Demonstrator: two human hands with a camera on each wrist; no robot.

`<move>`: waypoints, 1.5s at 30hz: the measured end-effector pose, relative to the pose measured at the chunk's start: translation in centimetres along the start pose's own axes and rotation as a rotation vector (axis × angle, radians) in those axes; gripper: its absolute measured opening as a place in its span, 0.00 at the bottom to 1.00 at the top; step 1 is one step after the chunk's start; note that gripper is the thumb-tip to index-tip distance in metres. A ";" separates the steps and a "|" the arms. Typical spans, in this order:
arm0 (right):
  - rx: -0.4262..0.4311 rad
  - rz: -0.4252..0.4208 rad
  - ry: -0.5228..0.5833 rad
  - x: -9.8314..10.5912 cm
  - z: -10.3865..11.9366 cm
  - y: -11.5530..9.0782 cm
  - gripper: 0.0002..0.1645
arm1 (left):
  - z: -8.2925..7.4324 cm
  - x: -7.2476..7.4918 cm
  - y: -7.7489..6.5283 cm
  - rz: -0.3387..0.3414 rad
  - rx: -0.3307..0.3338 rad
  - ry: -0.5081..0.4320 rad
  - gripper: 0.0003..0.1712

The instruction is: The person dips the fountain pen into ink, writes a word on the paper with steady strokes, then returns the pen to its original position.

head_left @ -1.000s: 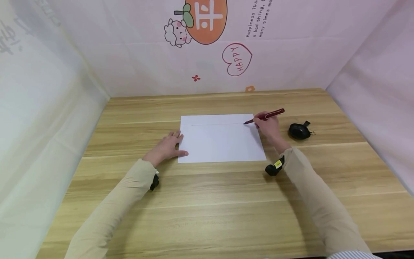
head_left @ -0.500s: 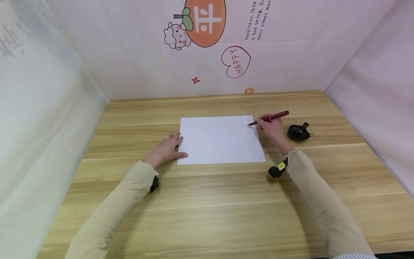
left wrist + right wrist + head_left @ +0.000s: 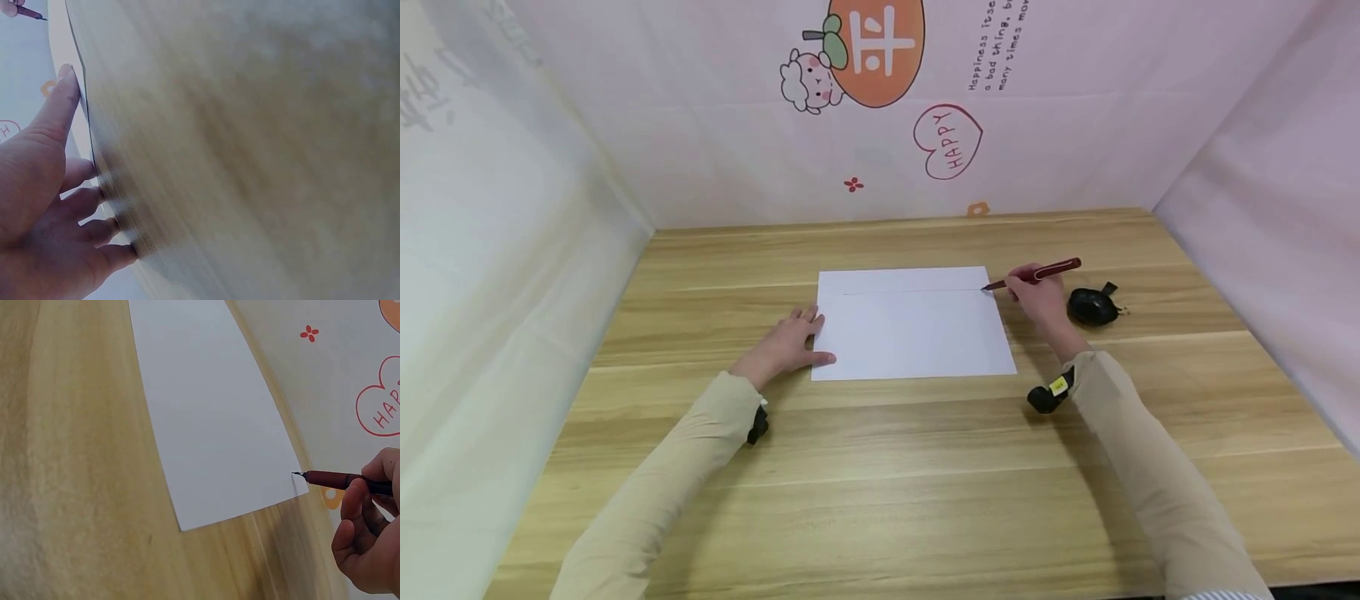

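A white sheet of paper [image 3: 913,337] lies on the wooden table, with a thin straight line running across its upper part. My right hand [image 3: 1039,300] pinches a dark red fountain pen [image 3: 1058,267] beyond the sheet's right edge. The nib [image 3: 298,474] is at the paper near its far right corner, at the right end of the line. At the opposite edge, my left hand [image 3: 784,342] rests with fingers spread. Its thumb [image 3: 59,103] overlaps the paper's near left corner, and its other fingertips are along the left edge.
A rounded black object [image 3: 1092,307] with a short tab lies right of my right hand. White cloth [image 3: 730,150] printed with cartoons and lettering stands along the table's far edge, with plain cloth at both sides. Each wrist wears a small black camera [image 3: 1047,398].
My right hand has slid rightward with the fountain pen, and the line now reaches closer to the paper's right edge. My left hand has stayed in place.
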State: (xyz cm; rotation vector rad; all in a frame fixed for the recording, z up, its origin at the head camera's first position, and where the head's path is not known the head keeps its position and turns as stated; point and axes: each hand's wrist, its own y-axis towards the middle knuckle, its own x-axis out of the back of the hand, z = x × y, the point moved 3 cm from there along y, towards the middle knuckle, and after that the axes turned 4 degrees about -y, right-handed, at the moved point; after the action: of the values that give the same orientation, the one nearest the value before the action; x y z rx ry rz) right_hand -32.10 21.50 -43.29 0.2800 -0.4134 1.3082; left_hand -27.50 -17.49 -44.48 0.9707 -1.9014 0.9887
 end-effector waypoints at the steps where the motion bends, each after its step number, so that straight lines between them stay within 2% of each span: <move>1: 0.003 -0.002 0.001 -0.1 0.1 0.0 0.07 | 0.1 0.1 -0.1 0.000 0.001 -0.004 0.49; 16: 0.024 -0.020 -0.036 -1.3 1.0 0.6 0.08 | 1.0 1.2 -0.9 -0.001 0.033 -0.011 0.49; 22: 0.028 -0.007 0.027 -2.2 2.1 0.9 0.07 | 1.2 1.6 -1.1 0.004 0.038 -0.012 0.49; 26: 0.041 0.001 0.064 -3.8 4.2 1.1 0.10 | 1.2 1.7 -1.2 -0.001 0.041 -0.002 0.49; 33: 0.073 0.046 0.045 -8.5 7.5 1.5 0.12 | 1.0 1.4 -0.9 0.005 0.034 0.013 0.49; 38: 0.128 0.046 0.016 -10.9 7.9 1.9 0.09 | 0.7 0.9 -0.4 0.012 0.027 0.022 0.49; 42: 0.176 0.043 -0.032 -11.9 7.4 2.1 0.09 | 0.5 0.6 -0.3 0.017 0.021 0.022 0.49; 45: 0.173 0.049 -0.084 -12.4 7.1 2.0 0.10 | 0.4 0.5 -0.3 0.015 0.015 0.020 0.49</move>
State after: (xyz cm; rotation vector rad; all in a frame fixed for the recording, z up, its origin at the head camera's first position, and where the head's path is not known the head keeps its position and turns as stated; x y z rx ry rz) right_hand -37.55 8.19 -42.54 0.4734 -0.3800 1.3859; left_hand -27.54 -18.12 -44.13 0.9529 -1.8905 1.0192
